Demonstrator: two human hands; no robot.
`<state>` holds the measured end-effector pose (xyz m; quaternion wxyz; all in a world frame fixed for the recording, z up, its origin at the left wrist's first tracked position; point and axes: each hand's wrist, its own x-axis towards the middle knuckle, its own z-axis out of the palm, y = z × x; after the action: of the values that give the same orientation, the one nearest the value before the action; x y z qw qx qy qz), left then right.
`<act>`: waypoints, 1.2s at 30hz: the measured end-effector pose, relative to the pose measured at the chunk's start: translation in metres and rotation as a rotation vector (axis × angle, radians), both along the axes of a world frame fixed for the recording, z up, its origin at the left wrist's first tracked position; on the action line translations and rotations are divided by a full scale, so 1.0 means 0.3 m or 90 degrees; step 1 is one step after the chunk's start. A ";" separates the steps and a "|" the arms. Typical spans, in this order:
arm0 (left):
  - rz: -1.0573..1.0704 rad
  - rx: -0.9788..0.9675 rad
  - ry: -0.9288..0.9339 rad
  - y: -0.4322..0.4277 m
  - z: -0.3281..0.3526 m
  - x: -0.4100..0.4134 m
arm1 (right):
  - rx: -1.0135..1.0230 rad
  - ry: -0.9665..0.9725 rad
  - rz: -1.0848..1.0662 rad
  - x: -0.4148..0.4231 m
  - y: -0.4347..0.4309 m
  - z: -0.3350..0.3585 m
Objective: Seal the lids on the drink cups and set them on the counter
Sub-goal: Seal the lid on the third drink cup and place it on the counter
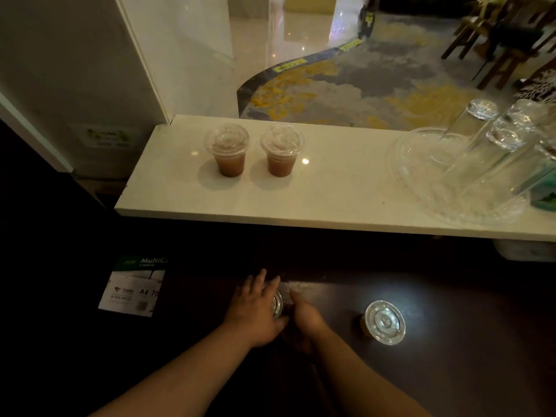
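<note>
Two clear plastic cups of brownish drink with domed lids stand side by side on the white counter (301,200): one cup on the left (227,152), the other cup on the right (282,152). Down on the dark lower table, my left hand (255,308) lies flat over the lid (277,303) of a third cup, which is mostly hidden. My right hand (305,319) wraps that cup's side. A fourth lidded cup (383,322) stands to the right on the dark table.
A clear glass tray (421,188) with several upturned glasses (469,127) fills the counter's right end. A paper ream box (132,288) sits low at the left. A white bin (523,251) sits under the counter's right edge.
</note>
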<state>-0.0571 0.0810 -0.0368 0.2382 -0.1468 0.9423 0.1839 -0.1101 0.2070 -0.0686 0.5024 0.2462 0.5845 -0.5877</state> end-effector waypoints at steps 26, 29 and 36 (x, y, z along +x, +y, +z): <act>0.152 0.410 0.342 -0.116 0.810 -0.282 | -0.294 0.248 -0.032 -0.335 0.043 0.805; 0.195 0.479 0.322 -0.131 1.009 -0.314 | -0.352 0.387 -0.014 -0.374 0.057 1.039; 0.213 0.740 0.288 -0.159 1.243 -0.311 | -0.406 0.520 0.016 -0.392 0.117 1.303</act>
<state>-0.1504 0.0334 0.3362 0.0426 -0.0966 0.6805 0.7251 -0.2277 0.2420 0.3223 0.2901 -0.1757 0.5277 -0.7788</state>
